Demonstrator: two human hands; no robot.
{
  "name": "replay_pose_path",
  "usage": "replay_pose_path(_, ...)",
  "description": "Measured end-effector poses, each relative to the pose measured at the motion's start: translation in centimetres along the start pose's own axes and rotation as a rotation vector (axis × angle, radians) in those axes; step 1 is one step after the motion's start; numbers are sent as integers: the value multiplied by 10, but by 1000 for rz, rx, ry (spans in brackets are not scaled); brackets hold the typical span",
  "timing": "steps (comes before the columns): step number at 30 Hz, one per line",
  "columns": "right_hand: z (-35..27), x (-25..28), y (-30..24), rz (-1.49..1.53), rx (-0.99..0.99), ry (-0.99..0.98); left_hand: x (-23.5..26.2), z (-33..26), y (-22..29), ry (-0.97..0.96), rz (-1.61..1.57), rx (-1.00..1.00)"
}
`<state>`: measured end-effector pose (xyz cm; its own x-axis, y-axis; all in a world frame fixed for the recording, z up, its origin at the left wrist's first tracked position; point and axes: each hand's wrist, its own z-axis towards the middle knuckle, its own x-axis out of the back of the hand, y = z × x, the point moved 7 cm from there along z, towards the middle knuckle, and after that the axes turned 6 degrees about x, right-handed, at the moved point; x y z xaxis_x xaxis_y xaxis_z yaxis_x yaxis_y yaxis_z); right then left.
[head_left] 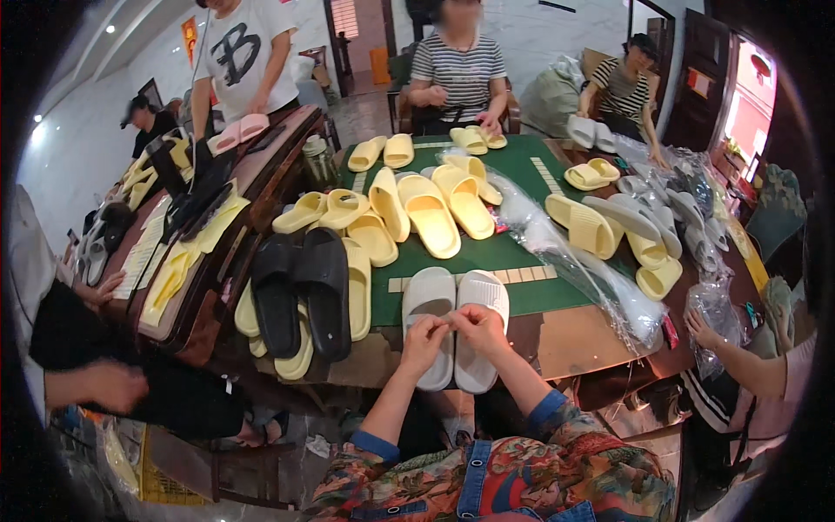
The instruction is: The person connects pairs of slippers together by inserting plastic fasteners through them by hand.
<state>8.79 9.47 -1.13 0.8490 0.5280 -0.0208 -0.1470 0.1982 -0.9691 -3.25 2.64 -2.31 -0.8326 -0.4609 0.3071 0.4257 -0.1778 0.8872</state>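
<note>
Head cam: your left hand & right hand meet fingertip to fingertip over the pair of white slides at the near edge of the bench, pinching smth tiny btwn them, can't tell what. Black slides just left, yellow slides further back on the green mat.

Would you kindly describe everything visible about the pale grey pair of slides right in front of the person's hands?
The pale grey pair of slides lies side by side, soles down, at the near edge of the table, half on the green mat. They look like soft moulded foam with wide ribbed straps. The left hand and right hand meet over them, fingertips pinched together; what they pinch is too small to tell.
</note>
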Motion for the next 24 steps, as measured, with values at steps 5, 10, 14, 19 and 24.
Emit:
replay_pose_path(5, 3, 8, 3, -4, -60, 36, -1, 1, 2, -22, -33, -28)
replay_pose_path(10, 0, -4, 11, -112, -15, -59, 2, 0, 0, 21, 17, -1)
replay_pose_path(14, 3, 4, 14, -13, -63, 7, 2, 1, -1, 38, 8, 13)
replay_pose_path(19, 0, 5, 8, -57, -63, -30, 2, 3, -4, 67, 22, 23)
replay_pose_path(24, 12, 33, -39, -240, 105, 144, -4, 4, 5, 37, 252, -81)
